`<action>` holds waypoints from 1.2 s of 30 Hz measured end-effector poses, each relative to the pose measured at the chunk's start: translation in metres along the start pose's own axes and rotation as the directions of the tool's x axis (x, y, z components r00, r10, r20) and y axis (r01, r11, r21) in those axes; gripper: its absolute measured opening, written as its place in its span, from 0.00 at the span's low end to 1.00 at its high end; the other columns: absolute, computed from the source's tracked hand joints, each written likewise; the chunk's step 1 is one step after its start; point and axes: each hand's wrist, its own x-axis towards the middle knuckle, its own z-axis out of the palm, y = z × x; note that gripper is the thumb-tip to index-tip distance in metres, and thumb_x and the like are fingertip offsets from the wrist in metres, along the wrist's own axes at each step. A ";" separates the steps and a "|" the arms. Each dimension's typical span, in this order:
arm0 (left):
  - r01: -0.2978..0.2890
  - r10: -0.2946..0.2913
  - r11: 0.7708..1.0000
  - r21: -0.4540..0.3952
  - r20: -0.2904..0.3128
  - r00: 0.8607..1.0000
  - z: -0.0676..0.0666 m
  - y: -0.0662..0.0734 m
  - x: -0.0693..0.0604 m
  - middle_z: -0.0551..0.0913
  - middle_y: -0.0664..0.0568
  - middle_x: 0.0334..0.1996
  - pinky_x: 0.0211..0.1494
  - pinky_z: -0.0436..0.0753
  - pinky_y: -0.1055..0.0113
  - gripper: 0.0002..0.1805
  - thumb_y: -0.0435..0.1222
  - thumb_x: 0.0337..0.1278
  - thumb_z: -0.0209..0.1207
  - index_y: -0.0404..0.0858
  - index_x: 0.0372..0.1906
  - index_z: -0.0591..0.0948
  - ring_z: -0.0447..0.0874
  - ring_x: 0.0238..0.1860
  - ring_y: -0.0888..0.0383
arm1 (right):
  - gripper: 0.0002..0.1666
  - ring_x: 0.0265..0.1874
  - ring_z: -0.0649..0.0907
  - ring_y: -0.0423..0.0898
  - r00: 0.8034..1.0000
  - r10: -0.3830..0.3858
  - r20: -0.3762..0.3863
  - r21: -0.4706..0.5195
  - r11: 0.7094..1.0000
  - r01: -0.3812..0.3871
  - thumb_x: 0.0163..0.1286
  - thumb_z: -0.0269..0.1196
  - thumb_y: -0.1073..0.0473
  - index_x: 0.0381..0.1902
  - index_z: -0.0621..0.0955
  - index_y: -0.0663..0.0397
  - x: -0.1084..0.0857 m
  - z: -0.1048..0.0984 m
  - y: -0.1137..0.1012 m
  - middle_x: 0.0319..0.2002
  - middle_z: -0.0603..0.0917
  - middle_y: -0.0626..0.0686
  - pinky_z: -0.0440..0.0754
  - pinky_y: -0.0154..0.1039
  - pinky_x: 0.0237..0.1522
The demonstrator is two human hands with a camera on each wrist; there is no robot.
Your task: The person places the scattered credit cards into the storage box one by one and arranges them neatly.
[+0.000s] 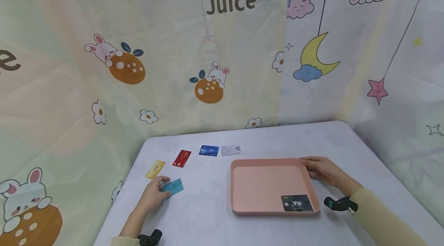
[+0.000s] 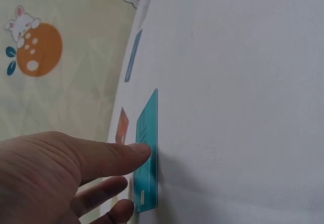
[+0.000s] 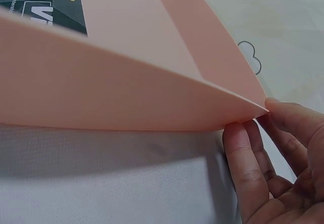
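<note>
In the head view, my left hand pinches a teal card at its left end. Close up in the left wrist view, the thumb lies across the face of that card and other fingertips show past its edge. At the far right corner of a pink tray, my right hand grips the rim. The right wrist view has its thumb on top of the corner and its fingers underneath. A black VIP card lies inside the tray, at its near right corner.
Beyond the left hand, a yellow card, a red card, a blue card and a silver card lie in an arc on the white table. Printed cloth hangs behind the table.
</note>
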 end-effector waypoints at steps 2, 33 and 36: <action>-0.001 0.001 1.000 0.017 -0.005 1.000 -0.001 0.000 -0.001 0.79 0.37 0.60 0.60 0.80 0.40 0.26 0.31 0.57 0.70 0.34 0.61 0.79 0.79 0.54 0.43 | 0.40 0.54 0.86 0.47 1.000 0.005 0.003 0.004 1.000 -0.005 0.78 0.60 0.44 0.73 0.68 0.71 0.000 0.000 0.000 0.70 0.73 0.72 0.87 0.39 0.53; 0.020 -0.019 0.998 0.059 -0.007 1.000 -0.004 0.003 0.002 0.84 0.40 0.50 0.59 0.81 0.42 0.28 0.31 0.50 0.76 0.31 0.57 0.79 0.82 0.51 0.45 | 0.43 0.57 0.84 0.51 1.000 0.019 -0.024 0.013 1.000 -0.019 0.76 0.62 0.41 0.72 0.69 0.71 -0.003 0.001 -0.001 0.69 0.73 0.72 0.87 0.38 0.52; 0.017 -0.017 0.998 0.066 -0.008 1.000 -0.004 0.002 0.002 0.85 0.40 0.50 0.59 0.81 0.42 0.27 0.32 0.50 0.76 0.30 0.56 0.80 0.82 0.50 0.45 | 0.44 0.59 0.83 0.54 1.000 0.016 -0.019 0.010 1.000 -0.016 0.76 0.62 0.41 0.73 0.68 0.71 -0.003 0.001 -0.001 0.70 0.72 0.72 0.87 0.38 0.53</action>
